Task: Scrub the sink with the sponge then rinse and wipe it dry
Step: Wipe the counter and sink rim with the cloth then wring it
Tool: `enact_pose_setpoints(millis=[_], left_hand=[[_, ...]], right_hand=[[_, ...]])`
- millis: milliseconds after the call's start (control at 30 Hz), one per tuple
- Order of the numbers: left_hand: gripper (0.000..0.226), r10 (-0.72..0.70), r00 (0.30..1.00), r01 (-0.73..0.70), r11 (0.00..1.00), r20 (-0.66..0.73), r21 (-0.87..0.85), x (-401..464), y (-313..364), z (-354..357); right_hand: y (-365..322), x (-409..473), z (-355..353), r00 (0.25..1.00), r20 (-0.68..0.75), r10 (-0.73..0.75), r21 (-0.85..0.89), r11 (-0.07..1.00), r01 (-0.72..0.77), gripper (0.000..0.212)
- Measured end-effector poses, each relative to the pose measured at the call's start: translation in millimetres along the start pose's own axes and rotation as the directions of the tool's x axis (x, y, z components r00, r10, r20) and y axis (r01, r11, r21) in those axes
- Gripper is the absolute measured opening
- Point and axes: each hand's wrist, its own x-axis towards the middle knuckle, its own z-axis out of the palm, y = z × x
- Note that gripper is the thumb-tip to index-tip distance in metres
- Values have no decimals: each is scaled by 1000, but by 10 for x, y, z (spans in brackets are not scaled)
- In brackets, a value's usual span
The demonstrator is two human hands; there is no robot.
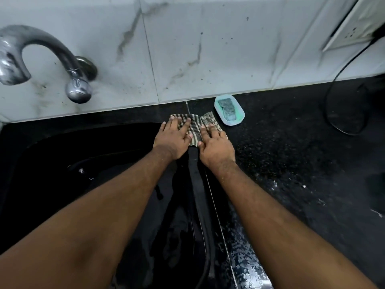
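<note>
cloth [194, 127]: soft, limp, likely damp. left hand [174, 138] and right hand [215, 146] press it flat on sink rim [192, 163], fingers spread; grip by an edge.

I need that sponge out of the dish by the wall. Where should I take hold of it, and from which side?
Come from straight above. The sponge lies flat inside the pale green dish, whose raised rim blocks a side approach. Pinch its two long edges, probably near the middle, with thumb and fingertips. Use the right hand: it is nearer, now pressing the striped cloth just left of the dish.
</note>
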Motion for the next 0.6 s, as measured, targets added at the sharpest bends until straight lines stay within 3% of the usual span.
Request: enact_pose_setpoints(millis=[300, 600], left_hand=[[73, -7, 1000, 6, 998, 21, 66, -810, 487, 156], [71, -54, 998, 53, 997, 27, 53, -1625, 893, 255]], right_hand=[[223, -819, 133, 999, -40, 19, 14, 1000, -18, 57], [297, -1590, 240, 998, -56, -7, -8, 1000, 6, 58]])
